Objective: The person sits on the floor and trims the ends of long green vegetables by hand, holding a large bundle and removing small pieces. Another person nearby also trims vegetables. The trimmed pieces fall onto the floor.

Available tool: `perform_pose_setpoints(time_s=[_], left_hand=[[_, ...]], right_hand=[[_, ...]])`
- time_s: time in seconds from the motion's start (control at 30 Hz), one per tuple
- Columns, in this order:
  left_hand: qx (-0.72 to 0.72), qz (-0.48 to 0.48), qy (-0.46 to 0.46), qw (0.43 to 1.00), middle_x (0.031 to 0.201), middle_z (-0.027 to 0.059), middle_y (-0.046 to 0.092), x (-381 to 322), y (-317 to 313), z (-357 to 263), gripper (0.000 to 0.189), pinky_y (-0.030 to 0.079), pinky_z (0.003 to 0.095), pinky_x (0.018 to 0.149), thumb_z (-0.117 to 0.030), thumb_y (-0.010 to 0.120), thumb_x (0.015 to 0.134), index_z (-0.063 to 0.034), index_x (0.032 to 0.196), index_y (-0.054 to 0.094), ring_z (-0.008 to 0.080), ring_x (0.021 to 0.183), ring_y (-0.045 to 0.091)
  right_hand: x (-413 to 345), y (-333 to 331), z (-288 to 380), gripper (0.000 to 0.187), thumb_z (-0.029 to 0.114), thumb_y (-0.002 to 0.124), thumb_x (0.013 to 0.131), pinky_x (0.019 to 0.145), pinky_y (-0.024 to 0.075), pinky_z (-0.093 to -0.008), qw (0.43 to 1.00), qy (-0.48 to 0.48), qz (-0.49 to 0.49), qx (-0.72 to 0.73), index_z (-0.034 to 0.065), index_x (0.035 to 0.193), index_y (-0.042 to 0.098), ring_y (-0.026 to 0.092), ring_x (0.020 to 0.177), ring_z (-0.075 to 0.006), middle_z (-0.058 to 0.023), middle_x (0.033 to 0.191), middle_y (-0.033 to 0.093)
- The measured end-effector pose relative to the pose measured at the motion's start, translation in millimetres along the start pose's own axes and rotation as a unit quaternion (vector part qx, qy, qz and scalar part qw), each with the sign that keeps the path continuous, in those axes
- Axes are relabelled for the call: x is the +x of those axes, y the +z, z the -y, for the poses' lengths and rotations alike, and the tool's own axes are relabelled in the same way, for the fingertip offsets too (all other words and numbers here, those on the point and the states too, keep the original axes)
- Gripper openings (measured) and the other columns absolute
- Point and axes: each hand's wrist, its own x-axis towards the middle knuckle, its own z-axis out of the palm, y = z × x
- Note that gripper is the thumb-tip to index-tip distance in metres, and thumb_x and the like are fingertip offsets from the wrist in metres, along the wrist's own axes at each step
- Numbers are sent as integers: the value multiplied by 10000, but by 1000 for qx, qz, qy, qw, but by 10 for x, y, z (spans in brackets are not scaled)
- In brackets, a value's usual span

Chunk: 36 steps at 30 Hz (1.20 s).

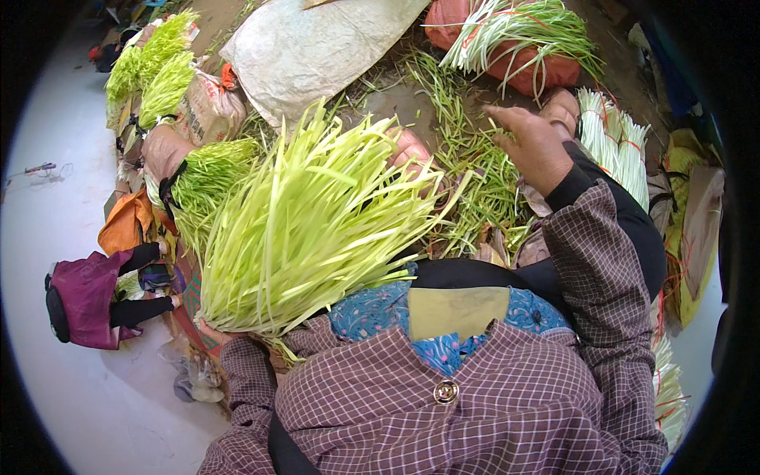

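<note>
My left hand point(215, 333) is closed around the base of a large loose bunch of yellow-green chive leaves point(309, 225), partly hidden by the leaves. The bunch fans up and to the right from that grip, across my left leg. My right hand point(528, 145) is raised over my right knee, with its thumb apart from the fingers and nothing held. Below and left of it, loose leaf scraps point(475, 196) litter the ground. One of my pink shoes point(409, 148) shows behind the bunch's tips.
Tied pale stalk bundles point(614, 139) stand at the right. Another bundle point(528, 32) lies on a red sack point(552, 71). A white woven sheet point(320, 47) covers ground ahead. Leaf bundles point(219, 175) and a sack point(211, 107) line the left, where another person point(89, 300) bends over.
</note>
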Motion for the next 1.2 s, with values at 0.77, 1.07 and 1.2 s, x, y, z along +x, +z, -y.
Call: perform_pose_setpoints(time_s=[0.77,1.07,1.2], left_hand=[[-29,41,-6,999,1394,113,537,-34,-68,-32,677,499,537,955,-579,407,910,-115,1393,509,345,1185,563],[-9,-25,-10,1000,1390,119,547,-330,338,-93,679,498,545,959,-592,395,912,-123,1382,532,346,1199,560],[-21,-24,-21,999,1406,119,532,-358,366,-97,668,477,555,978,-589,400,911,-130,1377,538,354,1212,545]], right_hand=[[110,324,997,176,221,753,794,687,515,-418,975,-198,76,61,93,902,701,646,810,-314,-75,882,645],[128,329,1026,179,131,776,739,740,509,-386,962,-136,146,187,62,883,694,628,866,-305,-91,897,627],[112,497,968,167,154,773,724,848,483,-390,957,-93,140,236,63,852,715,578,948,-307,-97,853,618]])
